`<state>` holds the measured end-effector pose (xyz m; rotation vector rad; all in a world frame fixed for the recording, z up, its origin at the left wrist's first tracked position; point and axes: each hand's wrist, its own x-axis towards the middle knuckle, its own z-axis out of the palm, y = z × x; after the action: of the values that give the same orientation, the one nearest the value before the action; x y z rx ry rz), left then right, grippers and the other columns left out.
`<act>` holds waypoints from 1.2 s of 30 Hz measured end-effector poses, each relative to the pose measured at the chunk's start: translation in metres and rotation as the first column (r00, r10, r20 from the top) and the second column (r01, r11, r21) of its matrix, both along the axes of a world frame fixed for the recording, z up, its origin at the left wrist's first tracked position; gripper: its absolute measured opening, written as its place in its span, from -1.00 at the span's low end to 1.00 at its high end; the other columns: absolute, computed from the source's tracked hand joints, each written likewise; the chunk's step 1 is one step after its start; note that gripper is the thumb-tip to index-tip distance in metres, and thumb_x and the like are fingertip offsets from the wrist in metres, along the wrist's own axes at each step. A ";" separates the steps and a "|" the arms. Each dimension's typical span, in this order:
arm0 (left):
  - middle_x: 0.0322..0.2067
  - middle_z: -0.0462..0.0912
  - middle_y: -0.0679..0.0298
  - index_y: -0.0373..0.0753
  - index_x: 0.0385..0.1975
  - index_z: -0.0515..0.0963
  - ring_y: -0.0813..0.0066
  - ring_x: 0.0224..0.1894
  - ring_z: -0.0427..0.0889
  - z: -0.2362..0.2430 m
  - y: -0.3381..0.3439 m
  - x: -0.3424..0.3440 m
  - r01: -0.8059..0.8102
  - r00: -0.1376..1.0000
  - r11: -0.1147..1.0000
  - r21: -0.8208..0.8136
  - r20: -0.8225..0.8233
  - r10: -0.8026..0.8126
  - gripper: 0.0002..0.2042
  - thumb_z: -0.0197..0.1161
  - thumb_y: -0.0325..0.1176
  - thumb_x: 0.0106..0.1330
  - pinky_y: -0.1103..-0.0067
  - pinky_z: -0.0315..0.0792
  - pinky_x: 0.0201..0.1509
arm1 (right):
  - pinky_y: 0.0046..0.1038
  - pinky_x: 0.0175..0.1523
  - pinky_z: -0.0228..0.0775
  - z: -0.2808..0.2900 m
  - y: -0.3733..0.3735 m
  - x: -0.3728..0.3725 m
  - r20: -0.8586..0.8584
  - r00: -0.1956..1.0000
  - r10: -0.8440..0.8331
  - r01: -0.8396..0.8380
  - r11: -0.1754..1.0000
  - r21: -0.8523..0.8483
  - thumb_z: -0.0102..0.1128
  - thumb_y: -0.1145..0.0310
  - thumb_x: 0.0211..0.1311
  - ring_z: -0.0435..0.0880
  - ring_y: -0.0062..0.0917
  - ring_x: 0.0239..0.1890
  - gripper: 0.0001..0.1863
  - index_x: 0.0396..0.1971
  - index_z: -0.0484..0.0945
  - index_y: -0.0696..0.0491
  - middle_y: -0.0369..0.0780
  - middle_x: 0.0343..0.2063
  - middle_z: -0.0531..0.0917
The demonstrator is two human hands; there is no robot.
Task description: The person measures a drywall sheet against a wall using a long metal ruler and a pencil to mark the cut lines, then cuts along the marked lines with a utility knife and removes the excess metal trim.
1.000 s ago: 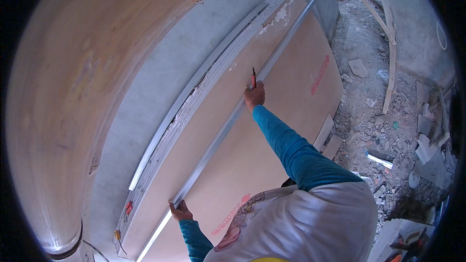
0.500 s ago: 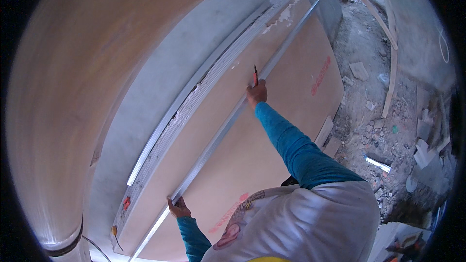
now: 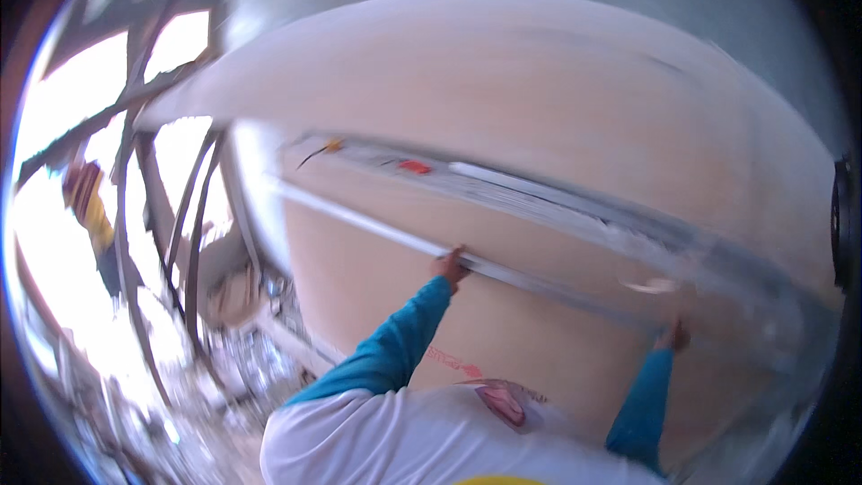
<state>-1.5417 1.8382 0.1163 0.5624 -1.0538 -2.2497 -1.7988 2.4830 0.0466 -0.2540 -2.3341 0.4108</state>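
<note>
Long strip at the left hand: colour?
Silver-grey strip; shows best in the head view.

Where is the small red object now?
In the head view, the red object lies slightly left of centre on the board stack's edge, between a yellow object and the upper metal strip.

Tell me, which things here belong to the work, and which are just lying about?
Apparently in use:
- bar, lying across the board
- board, beneath it
- left hand, on the bar
- right hand, blurred, near the bar

Seemingly lying about:
- second bar, untouched
- red thing
- yellow thing
- floor clutter, blurred
</note>
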 end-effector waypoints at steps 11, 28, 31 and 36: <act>-0.16 0.58 -0.01 -0.47 -0.13 0.50 0.09 -0.14 0.66 0.036 0.027 0.032 -0.127 0.991 0.990 0.068 0.046 0.124 -0.55 0.43 -0.20 0.20 0.18 0.70 -0.09 | -0.28 0.23 0.42 0.048 0.003 0.039 0.285 0.947 -0.150 0.044 0.937 0.347 0.45 0.32 0.05 0.41 -0.31 0.29 -0.17 0.36 0.26 -0.11 -0.16 0.34 0.33; -0.29 0.69 -0.01 -0.50 -0.18 0.59 0.17 -0.32 0.75 0.041 0.027 0.030 -0.193 0.968 0.979 0.057 0.175 0.181 -0.53 0.48 -0.19 0.09 0.34 0.73 -0.31 | -0.22 -0.29 0.51 0.066 -0.024 0.061 -0.061 0.997 -0.048 -0.037 0.391 -0.920 0.33 -0.05 0.14 0.63 -0.19 -0.22 -0.37 -0.20 0.59 0.34 0.00 -0.14 0.62; -0.30 0.70 -0.03 -0.50 -0.20 0.61 0.16 -0.32 0.76 0.040 0.027 0.028 -0.190 0.964 0.980 0.065 0.203 0.173 -0.54 0.49 -0.20 0.08 0.35 0.73 -0.28 | -0.20 -0.24 0.53 0.067 -0.030 0.072 -0.061 0.996 0.058 -0.079 0.390 -0.918 0.29 -0.02 0.19 0.63 -0.16 -0.17 -0.39 -0.08 0.57 0.30 0.02 -0.09 0.61; -0.31 0.70 -0.03 -0.48 -0.22 0.62 0.16 -0.31 0.76 0.040 0.030 0.027 -0.244 0.949 0.968 0.053 0.220 0.227 -0.55 0.49 -0.18 0.08 0.35 0.72 -0.28 | -0.18 0.11 0.55 0.062 -0.017 0.067 0.159 0.987 0.025 0.035 0.930 -0.367 0.47 0.13 0.01 0.46 0.02 0.14 0.14 0.50 -0.14 -0.14 0.19 0.31 0.17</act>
<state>-1.5147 1.8680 0.1565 0.9301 -0.9434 -2.0603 -1.7319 2.4656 0.1090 -0.4889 -2.3977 0.8583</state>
